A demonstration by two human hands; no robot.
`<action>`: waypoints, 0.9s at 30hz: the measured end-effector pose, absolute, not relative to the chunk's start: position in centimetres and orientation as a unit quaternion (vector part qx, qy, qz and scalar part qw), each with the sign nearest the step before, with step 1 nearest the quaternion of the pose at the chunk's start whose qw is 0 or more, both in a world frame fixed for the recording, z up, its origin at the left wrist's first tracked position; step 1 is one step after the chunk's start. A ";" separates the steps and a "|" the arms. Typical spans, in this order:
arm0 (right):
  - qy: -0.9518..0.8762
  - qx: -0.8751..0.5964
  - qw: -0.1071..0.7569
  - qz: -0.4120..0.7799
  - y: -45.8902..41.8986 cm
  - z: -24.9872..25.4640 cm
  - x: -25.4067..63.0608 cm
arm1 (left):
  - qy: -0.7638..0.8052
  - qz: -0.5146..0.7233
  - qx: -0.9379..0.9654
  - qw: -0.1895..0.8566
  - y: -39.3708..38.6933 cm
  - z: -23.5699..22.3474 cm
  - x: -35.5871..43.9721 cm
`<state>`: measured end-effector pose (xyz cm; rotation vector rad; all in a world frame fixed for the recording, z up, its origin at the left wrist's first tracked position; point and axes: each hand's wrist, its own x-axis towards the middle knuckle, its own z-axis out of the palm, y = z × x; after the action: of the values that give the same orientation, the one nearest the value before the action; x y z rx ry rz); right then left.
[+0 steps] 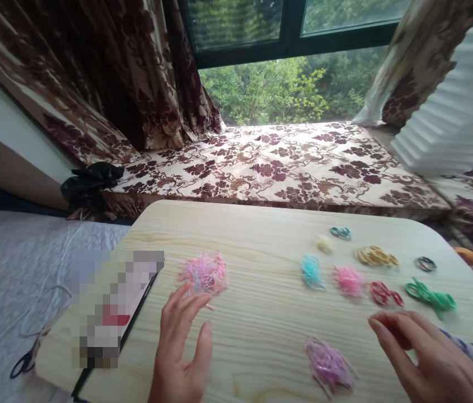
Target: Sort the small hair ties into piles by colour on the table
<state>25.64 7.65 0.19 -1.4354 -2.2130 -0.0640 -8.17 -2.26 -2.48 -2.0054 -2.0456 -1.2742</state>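
My left hand (183, 347) lies over the pale wooden table (261, 224) with fingers stretched out, its tips touching a pink heap of small elastic bands (205, 273). My right hand (429, 358) reaches in from the lower right, fingers curled together; something dark red shows under the fingertips. Just beyond it lie red bands (385, 294) and green bands (429, 296). A mauve heap (329, 366) sits between my hands.
More small heaps lie on the right half: cyan (312, 271), pink (349, 280), yellow (375, 256), cream (324, 243), blue rings (340, 232), a dark ring (425, 263). A blurred flat object (114, 308) rests at the left edge. Scissors (24, 364) and cord lie on the bedding.
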 end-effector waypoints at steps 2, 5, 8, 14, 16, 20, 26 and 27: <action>-0.801 -0.548 0.239 -0.036 9.1 0.7 25.9 | -0.645 -0.398 -0.653 0.003 -1.9 -3.0 -7.5; -0.798 -0.562 0.217 -0.031 11.0 0.8 26.4 | -0.640 -0.390 -0.662 0.001 -1.7 -3.6 -7.0; -0.800 -0.567 0.198 -0.019 12.2 0.6 26.6 | -0.638 -0.384 -0.668 0.004 -1.4 -3.9 -6.9; -0.820 -0.544 0.177 -0.024 13.3 0.5 26.2 | -0.637 -0.385 -0.668 -0.002 -0.7 -3.4 -6.5; -0.826 -0.536 0.171 -0.022 13.5 0.4 26.1 | -0.636 -0.386 -0.668 -0.002 -0.5 -3.2 -6.3; -0.823 -0.541 0.173 -0.016 13.4 0.7 26.7 | -0.631 -0.384 -0.674 0.001 -0.2 -3.2 -5.9; -0.813 -0.534 0.229 -0.042 10.6 2.7 27.4 | -0.634 -0.389 -0.669 -0.004 0.0 -3.2 -5.6; -0.819 -0.518 0.242 -0.042 9.8 2.5 27.2 | -0.637 -0.393 -0.663 -0.003 0.1 -3.0 -5.6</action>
<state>27.19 9.78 2.52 -1.4172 -2.2396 -0.1151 -5.59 0.13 -2.96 -2.0865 -2.0055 -1.2363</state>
